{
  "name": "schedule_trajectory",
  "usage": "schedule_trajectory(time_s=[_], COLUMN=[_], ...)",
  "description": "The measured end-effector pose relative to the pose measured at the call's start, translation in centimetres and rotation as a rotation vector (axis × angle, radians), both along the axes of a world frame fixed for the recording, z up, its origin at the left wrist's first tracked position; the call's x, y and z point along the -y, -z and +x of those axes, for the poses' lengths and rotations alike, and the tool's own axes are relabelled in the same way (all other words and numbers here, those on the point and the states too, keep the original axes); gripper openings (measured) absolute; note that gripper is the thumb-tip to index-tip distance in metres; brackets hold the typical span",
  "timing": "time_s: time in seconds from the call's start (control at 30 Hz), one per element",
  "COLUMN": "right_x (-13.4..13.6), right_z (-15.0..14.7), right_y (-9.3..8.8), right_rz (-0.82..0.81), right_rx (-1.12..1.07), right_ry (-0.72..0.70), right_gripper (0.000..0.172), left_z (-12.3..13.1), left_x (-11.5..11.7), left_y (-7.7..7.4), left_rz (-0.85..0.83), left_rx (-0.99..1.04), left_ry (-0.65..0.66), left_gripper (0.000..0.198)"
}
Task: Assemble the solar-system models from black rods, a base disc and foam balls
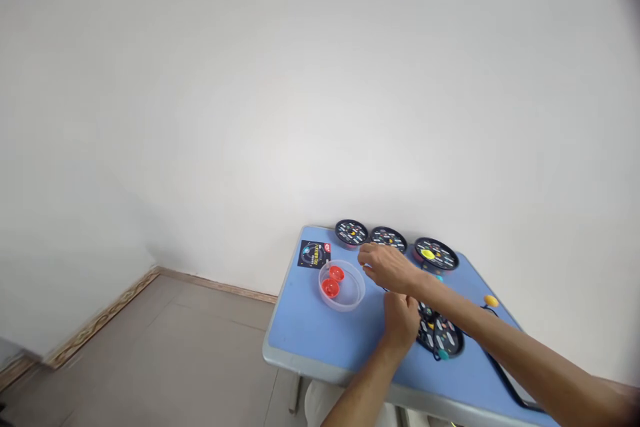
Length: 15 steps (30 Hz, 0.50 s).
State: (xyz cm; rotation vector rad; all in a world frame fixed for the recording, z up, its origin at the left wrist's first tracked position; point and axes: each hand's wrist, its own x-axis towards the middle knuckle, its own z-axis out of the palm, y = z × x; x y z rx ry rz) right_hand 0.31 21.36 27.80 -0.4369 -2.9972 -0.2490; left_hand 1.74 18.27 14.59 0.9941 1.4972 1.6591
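Note:
My left hand [401,319] is closed, just left of a round black disc [447,339] with coloured planet pictures and white labels. Whatever its fingers hold is hidden. My right hand [387,267] reaches across above it, fingers curled together near the rim of a clear round tray [356,303]. A small dark bit shows between the two hands, too little to name. Inside the tray lie two red half-shells [331,288], side by side. Black cord and a teal piece [443,354] rest on the near disc, partly behind my right forearm.
Along the wall stand similar round black discs [351,233], one with a yellow piece [427,254] on it. A dark printed card [314,254] lies at the blue table's [320,340] left. An orange piece [491,301] and a black-framed tablet-like object [515,380] are at the right.

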Motion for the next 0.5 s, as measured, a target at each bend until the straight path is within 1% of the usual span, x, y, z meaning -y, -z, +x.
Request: schedule_trajectory(time_s=[0.1, 0.17, 0.23, 0.27, 0.33, 0.4, 0.5], right_x=[0.6, 1.4, 2.2, 2.5, 2.9, 2.9, 2.6], right_z=[4.6, 8.2, 11.7, 13.3, 16.1, 18.3, 20.7], right_y=[-3.4, -5.0, -5.8, -5.9, -5.4, -4.5, -3.0], right_rz=[-0.09, -0.156, -0.411, -0.51, -0.647, -0.76, -0.947], right_rx=[-0.114, -0.203, -0.395, -0.435, -0.497, -0.54, -0.654], right_ry=[0.095, 0.149, 0.178, 0.202, 0.275, 0.347, 0.42], right_gripper=[0.019, 0.017, 0.015, 0.016, 0.017, 0.018, 0.023], left_z=[-0.1, -0.2, -0.2, -0.2, -0.3, -0.3, -0.4], left_x=[-0.1, -0.2, -0.3, -0.3, -0.3, -0.2, 0.1], left_y=[0.3, 0.4, 0.5, 0.5, 0.5, 0.4, 0.1], left_rz=[0.016, 0.025, 0.027, 0.026, 0.025, 0.027, 0.04], left_rx=[-0.094, -0.128, -0.145, -0.148, -0.151, -0.149, -0.146], left_ry=[-0.014, -0.023, -0.032, -0.036, -0.044, -0.051, -0.065], left_gripper=[0.019, 0.018, 0.019, 0.02, 0.021, 0.021, 0.019])
